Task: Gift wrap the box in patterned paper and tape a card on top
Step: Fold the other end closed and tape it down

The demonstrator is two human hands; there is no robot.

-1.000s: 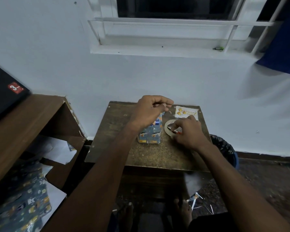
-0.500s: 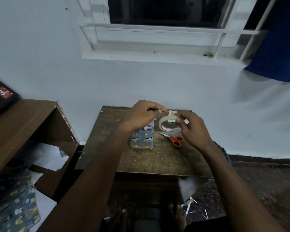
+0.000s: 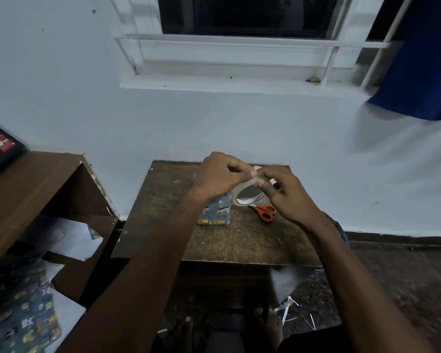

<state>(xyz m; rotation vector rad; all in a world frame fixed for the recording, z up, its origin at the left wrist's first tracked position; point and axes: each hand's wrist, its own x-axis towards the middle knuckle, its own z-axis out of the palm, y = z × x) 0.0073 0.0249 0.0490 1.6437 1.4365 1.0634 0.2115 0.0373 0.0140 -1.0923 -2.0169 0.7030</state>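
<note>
Both hands, left hand (image 3: 220,178) and right hand (image 3: 288,197), pinched the light, pale translucent tape roll (image 3: 247,193) (its sticky end probably best picked at the rim).

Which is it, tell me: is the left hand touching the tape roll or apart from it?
Touching. The head view shows the left hand with its fingertips pinching the top edge of the tape roll, which the right hand also holds above the table.
</note>
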